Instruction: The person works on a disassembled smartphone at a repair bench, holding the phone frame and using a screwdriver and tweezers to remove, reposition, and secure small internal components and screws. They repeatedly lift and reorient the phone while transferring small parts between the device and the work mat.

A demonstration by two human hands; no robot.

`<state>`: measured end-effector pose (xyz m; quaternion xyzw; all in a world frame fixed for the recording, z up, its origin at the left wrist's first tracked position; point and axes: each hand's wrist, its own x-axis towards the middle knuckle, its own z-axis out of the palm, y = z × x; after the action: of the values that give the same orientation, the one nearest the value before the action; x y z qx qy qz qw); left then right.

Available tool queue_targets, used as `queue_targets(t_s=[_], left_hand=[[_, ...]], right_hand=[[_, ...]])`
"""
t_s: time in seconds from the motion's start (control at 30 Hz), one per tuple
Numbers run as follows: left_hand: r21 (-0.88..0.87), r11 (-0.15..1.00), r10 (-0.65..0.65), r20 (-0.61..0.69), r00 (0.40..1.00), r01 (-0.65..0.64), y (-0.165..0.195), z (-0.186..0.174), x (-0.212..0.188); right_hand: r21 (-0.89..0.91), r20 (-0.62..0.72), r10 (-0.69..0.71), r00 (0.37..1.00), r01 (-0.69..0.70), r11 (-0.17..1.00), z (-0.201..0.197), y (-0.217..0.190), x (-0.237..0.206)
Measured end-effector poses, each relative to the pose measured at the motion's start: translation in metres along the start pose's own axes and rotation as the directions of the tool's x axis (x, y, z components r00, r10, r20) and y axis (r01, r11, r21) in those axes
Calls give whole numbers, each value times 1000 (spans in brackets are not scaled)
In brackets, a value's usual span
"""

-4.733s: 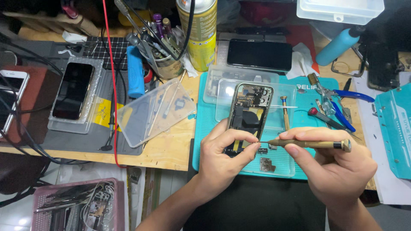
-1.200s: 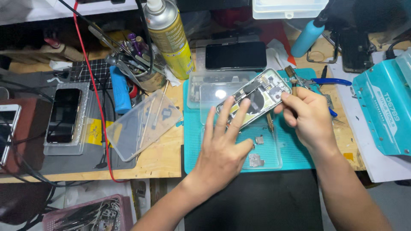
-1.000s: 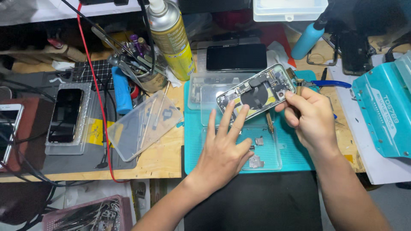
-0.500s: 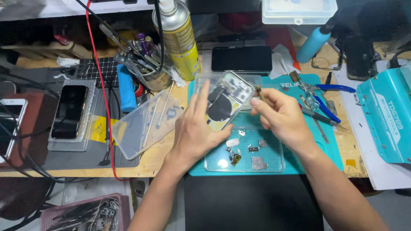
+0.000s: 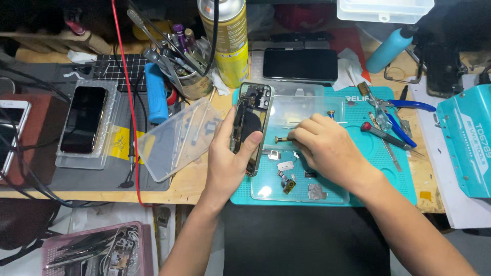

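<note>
My left hand (image 5: 228, 156) grips an opened phone body (image 5: 250, 120), tilted up on its long edge above the teal work mat (image 5: 388, 179), its bare internals facing right. My right hand (image 5: 327, 148) rests on a clear plastic tray (image 5: 266, 190) on the mat and pinches a small screwdriver (image 5: 283, 139) whose end points left toward the phone body. Several small loose phone parts (image 5: 286, 176) lie in the tray just below both hands.
A clear lid (image 5: 176, 140) lies left of the mat. A tool cup (image 5: 192, 82), a yellow spray can (image 5: 230, 43) and a dark phone (image 5: 299, 64) stand behind. Blue pliers (image 5: 404, 107) and a red-handled tool (image 5: 381, 134) lie to the right, by a teal box (image 5: 468, 148).
The phone body has turned from lying flat under both hands to standing on edge in my left hand, shifted left. My right hand came down onto the tray with the screwdriver.
</note>
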<state>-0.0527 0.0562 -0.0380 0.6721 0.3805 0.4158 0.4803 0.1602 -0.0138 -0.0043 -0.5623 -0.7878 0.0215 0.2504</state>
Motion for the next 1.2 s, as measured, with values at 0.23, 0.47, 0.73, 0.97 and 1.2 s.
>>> queue_targets(t_s=[0.23, 0.47, 0.73, 0.97, 1.2], left_hand=[[-560, 809, -160, 82, 984, 178, -17, 5, 6], [-617, 763, -182, 83, 980, 194, -10, 7, 2], [-745, 527, -298, 289, 910, 409, 5, 9, -2], [-752, 477, -246, 382, 891, 455, 8, 10, -4], [-603, 723, -195, 290, 937, 337, 11, 13, -7]], right_hand=[[-85, 265, 307, 914, -295, 952, -41, -3, -24], [-121, 326, 322, 889, -299, 947, -38, -11, -39], [-86, 289, 267, 919, -253, 964, -29, -4, -44], [-47, 295, 243, 924, -240, 970, -32, 1, -43], [67, 221, 215, 951, -234, 970, -37, -6, -44]])
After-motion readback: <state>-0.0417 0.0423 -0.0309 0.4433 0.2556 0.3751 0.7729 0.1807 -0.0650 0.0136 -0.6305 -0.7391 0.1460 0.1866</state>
